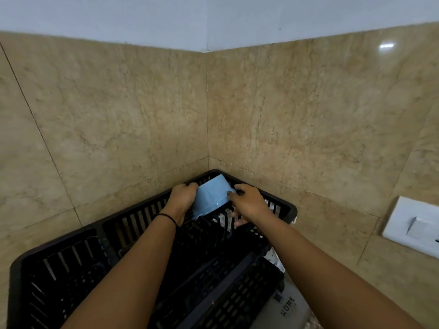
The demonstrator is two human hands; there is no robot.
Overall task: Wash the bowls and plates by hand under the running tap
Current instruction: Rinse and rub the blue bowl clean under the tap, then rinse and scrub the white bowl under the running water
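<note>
**Blue bowl [212, 197] held over the rack [133, 218], a hand on each side**

Blue and glossy, the bowl sits at 12 o'clock from me, in the far corner of the black rack where the two marble walls meet. It is tipped over. Its base points up and away toward 1 o'clock and its mouth faces down toward 7 o'clock, so its axis runs along that line.

My left hand [183, 198] grips its wall at 9 o'clock, fingers curled over the far side. My right hand [249, 205] is at 3 o'clock, thumb on the outside near the rim. The other fingers [237, 213] reach under, so it looks like a pinch, though part of it is hidden. Both hands are touching the bowl, neither nearer than the other.

I judge this to be the racking step: the rim hangs just above the dark prongs at 6 o'clock of the bowl, so the next move should be straight down along that tilt.

By count there are one bowl, one rack and two hands. I can make out no plates, as the rack's inside is too dark to be sure. No tap is in view. One white switch plate [413, 227] sits on the wall at 3 o'clock, well apart.
</note>
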